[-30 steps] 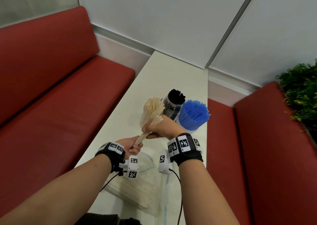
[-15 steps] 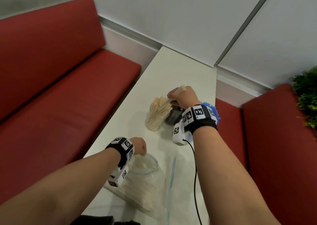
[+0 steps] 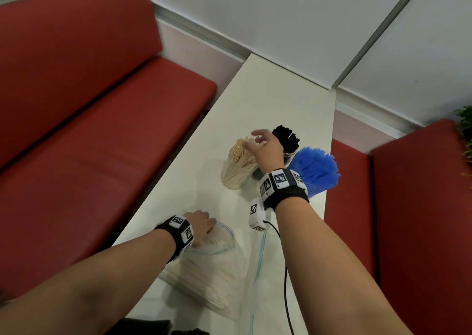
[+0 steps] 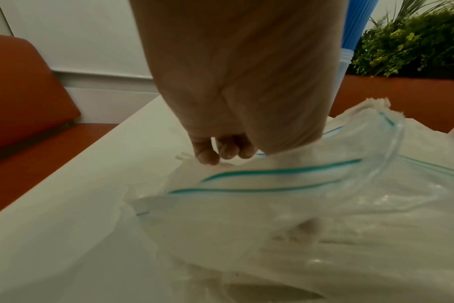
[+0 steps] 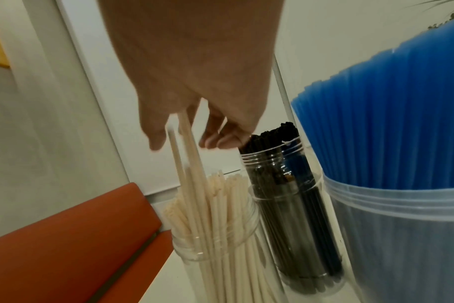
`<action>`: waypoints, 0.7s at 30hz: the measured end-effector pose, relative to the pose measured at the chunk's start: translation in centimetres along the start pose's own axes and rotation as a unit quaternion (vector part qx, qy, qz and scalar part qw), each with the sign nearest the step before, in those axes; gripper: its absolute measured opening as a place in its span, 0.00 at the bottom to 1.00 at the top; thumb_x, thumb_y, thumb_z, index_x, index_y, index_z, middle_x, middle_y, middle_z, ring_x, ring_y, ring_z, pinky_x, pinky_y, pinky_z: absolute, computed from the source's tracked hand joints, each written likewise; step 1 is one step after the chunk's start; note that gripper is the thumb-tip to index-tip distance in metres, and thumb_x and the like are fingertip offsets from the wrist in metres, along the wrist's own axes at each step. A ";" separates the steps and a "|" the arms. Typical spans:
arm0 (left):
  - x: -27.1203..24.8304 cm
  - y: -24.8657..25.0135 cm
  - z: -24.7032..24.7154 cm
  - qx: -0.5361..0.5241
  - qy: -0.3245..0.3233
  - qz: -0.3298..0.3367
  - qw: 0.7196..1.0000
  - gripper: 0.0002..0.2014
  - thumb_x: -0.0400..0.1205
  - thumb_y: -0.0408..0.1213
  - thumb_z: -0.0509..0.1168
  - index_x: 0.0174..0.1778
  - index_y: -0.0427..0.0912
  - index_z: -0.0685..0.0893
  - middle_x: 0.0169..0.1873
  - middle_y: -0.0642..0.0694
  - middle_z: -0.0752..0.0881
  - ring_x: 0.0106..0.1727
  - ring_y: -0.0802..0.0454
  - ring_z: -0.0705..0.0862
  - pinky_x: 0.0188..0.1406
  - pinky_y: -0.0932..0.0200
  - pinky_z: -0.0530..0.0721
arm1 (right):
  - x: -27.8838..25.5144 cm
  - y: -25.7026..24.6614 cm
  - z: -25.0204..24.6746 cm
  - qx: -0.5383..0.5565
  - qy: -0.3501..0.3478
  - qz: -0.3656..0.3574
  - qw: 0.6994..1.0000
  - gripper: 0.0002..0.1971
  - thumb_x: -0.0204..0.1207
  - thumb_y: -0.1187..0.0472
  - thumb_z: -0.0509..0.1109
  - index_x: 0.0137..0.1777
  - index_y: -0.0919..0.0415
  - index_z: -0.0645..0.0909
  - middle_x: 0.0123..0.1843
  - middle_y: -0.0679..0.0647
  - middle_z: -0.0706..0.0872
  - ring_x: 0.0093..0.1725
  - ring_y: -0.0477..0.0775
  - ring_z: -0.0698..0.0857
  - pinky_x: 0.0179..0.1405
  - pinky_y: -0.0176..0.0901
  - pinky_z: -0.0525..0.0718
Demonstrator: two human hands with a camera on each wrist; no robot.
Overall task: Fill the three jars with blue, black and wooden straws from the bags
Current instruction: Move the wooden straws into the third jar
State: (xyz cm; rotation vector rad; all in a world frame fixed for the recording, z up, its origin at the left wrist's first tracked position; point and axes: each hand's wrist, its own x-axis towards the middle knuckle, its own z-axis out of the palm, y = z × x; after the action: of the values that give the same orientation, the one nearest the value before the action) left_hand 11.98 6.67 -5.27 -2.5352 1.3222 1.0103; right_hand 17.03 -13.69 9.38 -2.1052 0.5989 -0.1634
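Observation:
Three clear jars stand together on the white table. The jar of wooden straws is nearest. The jar of black straws is behind it and the jar of blue straws to its right. My right hand hovers over the wooden straws with fingers spread; two straws stand loose between thumb and fingers. My left hand is at the mouth of the zip bag of wooden straws, thumb inside, fingers curled on straw ends.
An empty clear zip bag lies right of the full one. A black cable hangs from my right wrist. Red benches flank the narrow table. A green plant is at the far right.
My right hand carried a bunch of wooden straws up to the jar and has spread its fingers over it. My left hand dropped to the bag's mouth.

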 end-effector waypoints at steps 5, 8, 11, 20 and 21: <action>0.3 0.2 0.2 0.075 0.025 0.010 0.997 0.30 0.74 0.41 0.70 0.72 0.50 0.69 0.68 0.45 0.67 0.67 0.41 0.69 0.58 0.47 0.73 | -0.9 0.5 1.8 -0.039 0.111 -0.155 0.981 0.18 0.86 0.58 0.68 0.75 0.57 0.78 0.73 0.56 0.81 0.73 0.55 0.77 0.74 0.50 0.76; 0.4 0.0 0.6 0.125 0.013 0.012 0.992 0.28 0.75 0.42 0.69 0.72 0.51 0.70 0.69 0.45 0.68 0.68 0.40 0.67 0.61 0.43 0.70 | -1.5 2.4 3.9 -0.201 0.013 -0.143 0.969 0.29 0.92 0.51 0.57 0.88 0.63 0.60 0.90 0.64 0.60 0.90 0.64 0.53 0.90 0.58 0.49; 0.4 -0.1 1.1 0.158 0.009 0.009 0.987 0.29 0.74 0.40 0.69 0.71 0.51 0.70 0.70 0.46 0.70 0.69 0.40 0.66 0.64 0.40 0.68 | -1.8 4.5 5.2 -0.377 -0.075 -0.108 0.917 0.39 0.91 0.40 0.50 0.91 0.63 0.40 0.93 0.62 0.41 0.91 0.64 0.37 0.89 0.59 0.33; 0.6 0.3 2.4 0.173 -0.020 0.028 0.984 0.26 0.84 0.38 0.62 0.80 0.53 0.69 0.75 0.49 0.75 0.73 0.46 0.76 0.71 0.50 0.76 | -4.2 3.4 4.0 -0.080 0.063 -0.188 0.977 0.21 0.88 0.63 0.61 0.80 0.59 0.75 0.73 0.59 0.82 0.74 0.57 0.78 0.76 0.45 0.72; 0.5 0.3 2.5 0.163 -0.026 0.027 0.986 0.22 0.86 0.38 0.60 0.78 0.50 0.72 0.74 0.47 0.76 0.72 0.46 0.78 0.69 0.53 0.78 | -5.1 3.7 4.4 -0.051 0.027 -0.172 0.983 0.19 0.87 0.65 0.61 0.77 0.59 0.79 0.67 0.59 0.86 0.67 0.57 0.83 0.70 0.45 0.78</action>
State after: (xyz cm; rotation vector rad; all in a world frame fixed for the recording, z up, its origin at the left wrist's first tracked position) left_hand 10.67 7.06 -7.46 -2.2278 1.4177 0.7848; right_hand 12.75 -9.70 4.44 -2.2986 0.2751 -0.3920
